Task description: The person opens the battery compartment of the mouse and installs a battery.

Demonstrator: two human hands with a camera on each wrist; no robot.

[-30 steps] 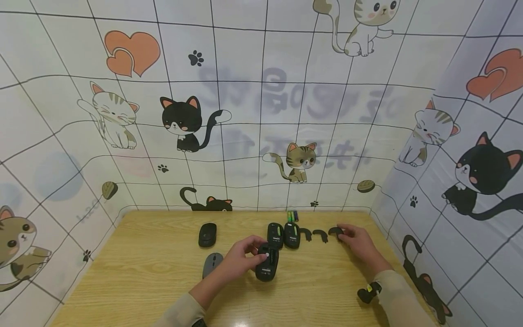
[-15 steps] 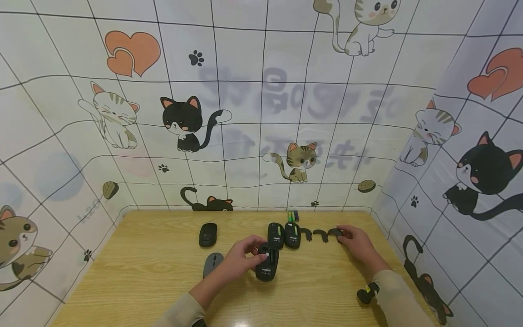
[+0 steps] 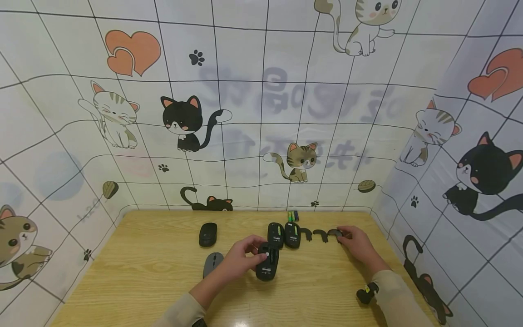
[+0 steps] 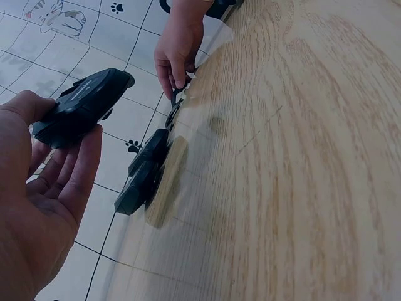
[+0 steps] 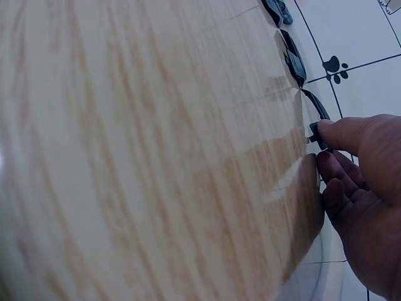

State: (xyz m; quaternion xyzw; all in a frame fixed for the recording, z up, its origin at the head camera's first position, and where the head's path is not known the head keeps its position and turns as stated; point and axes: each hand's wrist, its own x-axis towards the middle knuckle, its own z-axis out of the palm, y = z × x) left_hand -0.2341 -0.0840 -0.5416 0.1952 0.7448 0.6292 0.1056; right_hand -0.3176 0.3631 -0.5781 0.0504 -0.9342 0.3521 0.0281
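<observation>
My left hand point(image 3: 241, 260) grips a black computer mouse point(image 3: 267, 267), its underside and open battery slot facing up in the head view. In the left wrist view this mouse point(image 4: 84, 103) is held clear of the table between thumb and fingers. Over at the right, my right hand point(image 3: 358, 241) pinches a small curved black battery cover point(image 3: 333, 232) at the end of a row. Beside it lie two similar covers, one nearer point(image 3: 320, 235) and one farther left point(image 3: 305, 234). Two upturned black mice, a left one point(image 3: 275, 235) and a right one point(image 3: 292, 235), lie side by side, each showing a green battery.
Several batteries point(image 3: 293, 216) lie at the table's back edge. On the left of the wooden table point(image 3: 155, 272) are a black mouse point(image 3: 208, 235) and a grey mouse point(image 3: 212, 263), partly hidden by my left arm. A cat-printed wall sheet point(image 3: 245, 136) borders the table.
My right hand and the curved cover have shifted very slightly left and toward me. The left hand and its mouse stay almost still.
</observation>
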